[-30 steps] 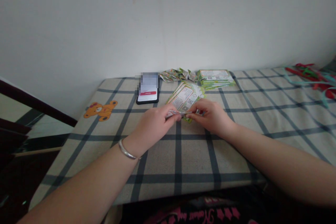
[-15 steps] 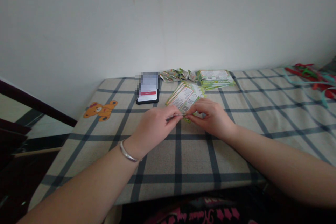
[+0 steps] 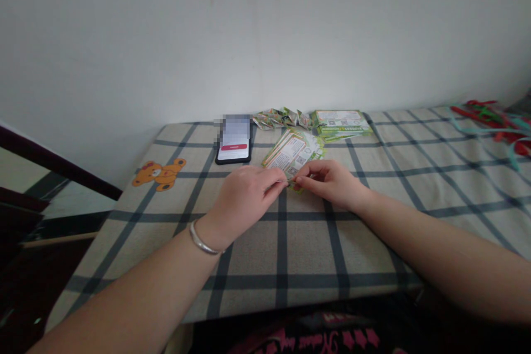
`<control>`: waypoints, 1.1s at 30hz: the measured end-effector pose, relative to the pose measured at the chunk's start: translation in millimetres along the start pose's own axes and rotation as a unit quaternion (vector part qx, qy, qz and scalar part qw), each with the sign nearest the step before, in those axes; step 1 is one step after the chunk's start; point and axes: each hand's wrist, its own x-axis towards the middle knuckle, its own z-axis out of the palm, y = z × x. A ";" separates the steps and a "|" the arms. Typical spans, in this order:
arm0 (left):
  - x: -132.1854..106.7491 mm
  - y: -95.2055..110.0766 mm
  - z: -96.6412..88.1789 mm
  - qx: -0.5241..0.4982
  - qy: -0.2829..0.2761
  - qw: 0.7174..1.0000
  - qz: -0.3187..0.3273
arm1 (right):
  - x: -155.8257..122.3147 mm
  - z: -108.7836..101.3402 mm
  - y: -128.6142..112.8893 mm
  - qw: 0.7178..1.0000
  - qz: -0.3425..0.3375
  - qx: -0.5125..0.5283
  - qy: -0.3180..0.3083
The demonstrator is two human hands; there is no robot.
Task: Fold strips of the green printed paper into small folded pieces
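My left hand (image 3: 249, 193) is closed in a pinch on a thin flat piece (image 3: 289, 181), seen almost edge-on, most of it hidden by the fingers. From the other side, the thumb and forefinger of my right hand (image 3: 327, 183) pinch the right end of the same piece. Just beyond both hands lies a fanned stack of green and white printed cards (image 3: 286, 153) with square codes on them. Its near edge is partly covered by my fingers.
A phone (image 3: 234, 146) with a lit screen lies left of the cards. Small folded paper pieces (image 3: 282, 118) and another card pile (image 3: 342, 123) sit along the wall. An orange bear cutout (image 3: 160, 175) lies left on the checked tablecloth (image 3: 307, 254); red and teal strips (image 3: 498, 121) lie far right.
My right hand has shifted very slightly, its fingers curling a little more at the piece. My left hand stays nearly in place, and the things on the table have not moved.
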 end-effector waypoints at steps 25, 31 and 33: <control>2.7 7.6 10.3 -0.092 0.056 0.994 0.027 | -7.3 10.1 -7.8 0.968 -0.111 -0.210 0.079; 3.7 10.5 11.0 -0.084 0.071 0.993 0.039 | -7.1 11.9 -10.2 0.978 -0.102 -0.172 0.067; 3.5 10.0 11.7 -0.072 0.075 0.993 0.052 | -6.1 12.7 -9.0 0.987 -0.081 -0.125 0.053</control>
